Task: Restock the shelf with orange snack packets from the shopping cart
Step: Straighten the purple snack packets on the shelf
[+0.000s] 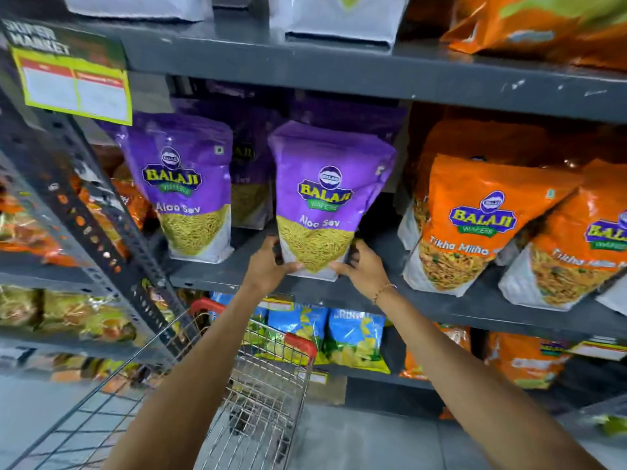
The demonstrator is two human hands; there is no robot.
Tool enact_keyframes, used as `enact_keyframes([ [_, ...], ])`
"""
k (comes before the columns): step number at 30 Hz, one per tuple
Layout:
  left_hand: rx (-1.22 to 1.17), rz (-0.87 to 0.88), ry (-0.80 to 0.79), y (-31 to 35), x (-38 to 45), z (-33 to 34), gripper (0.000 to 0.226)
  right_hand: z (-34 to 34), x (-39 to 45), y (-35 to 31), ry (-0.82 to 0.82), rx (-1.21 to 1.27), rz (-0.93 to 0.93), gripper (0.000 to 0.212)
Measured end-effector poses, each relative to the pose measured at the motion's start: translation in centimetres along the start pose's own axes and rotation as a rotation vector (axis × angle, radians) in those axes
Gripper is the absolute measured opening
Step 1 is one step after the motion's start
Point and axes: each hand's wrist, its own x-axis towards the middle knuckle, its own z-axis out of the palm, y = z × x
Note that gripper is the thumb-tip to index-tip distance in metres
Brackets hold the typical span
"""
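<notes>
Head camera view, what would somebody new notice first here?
First, the purple Aloo Sev packet at centre, gripped at its bottom corners by the left hand and right hand on the grey shelf. Then the orange Tikha Mitha packets to its right, and the wire shopping cart below the arms.

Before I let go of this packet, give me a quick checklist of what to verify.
1. Both hands on packet: ok, left hand and right hand grip the bottom corners of the purple Aloo Sev packet.
2. Colour matches task: not ok, purple, not orange.
3. Packet base on shelf: ok, near front edge.
4. Upright: ok, slight lean.
5. Orange Tikha Mitha packets sit to the right: ok.
6. Shopping cart stock: cannot tell.
</notes>
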Motion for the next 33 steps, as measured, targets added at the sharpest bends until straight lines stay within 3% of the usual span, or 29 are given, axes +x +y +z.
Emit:
enact_keyframes([
  [8, -0.047, 0.029, 0.007, 1.3, -0.6, 2.4, 0.069, -2.0, -1.6, -1.1, -0.017, -0.041, 0.058, 0.059],
  [10, -0.087, 0.028, 0.017, 0.8, -1.0, 2.1, 0.076, -1.7, -3.1, -1.7, 0.029, -0.273, 0.065, 0.058],
  [13, -0.148, 0.055, 0.283, -0.2, -1.9, 0.7, 0.063, 0.2, -6.0, -2.9, -0.022, -0.672, 0.059, 0.042],
  [15, -0.153, 0.084, 0.578, -0.9, -2.3, -0.8, 0.052, 2.7, -6.5, -4.5, -0.155, -0.627, -0.001, 0.028],
  [18, -0.076, 0.098, 0.813, -1.8, -2.6, -3.8, 0.073, 7.1, -4.3, -6.7, -0.154, -0.520, -0.205, 0.015],
  [20, -0.060, -0.034, 0.764, -3.3, -1.5, -6.2, 0.089, 10.0, -1.5, -8.3, -0.116, -0.422, -0.245, 0.025],
  [22, 0.106, -0.154, 0.603, -5.7, -0.2, -8.6, 0.094, 12.7, 1.4, -9.6, -0.200, -0.290, -0.187, 0.045],
  [25, 0.313, -0.156, 0.351, -8.5, 1.1, -10.4, 0.072, 16.1, 4.8, -9.9, -0.311, -0.243, -0.133, 0.055],
  [29, 0.363, -0.150, 0.364, -7.6, 1.1, -11.0, 0.047, 19.0, 7.5, -7.0, -0.237, -0.181, -0.103, 0.046],
  [33, 0.336, -0.172, 0.440, -7.3, 1.1, -9.6, 0.059, 18.4, 7.0, -6.2, -0.135, -0.142, -0.093, 0.040],
])
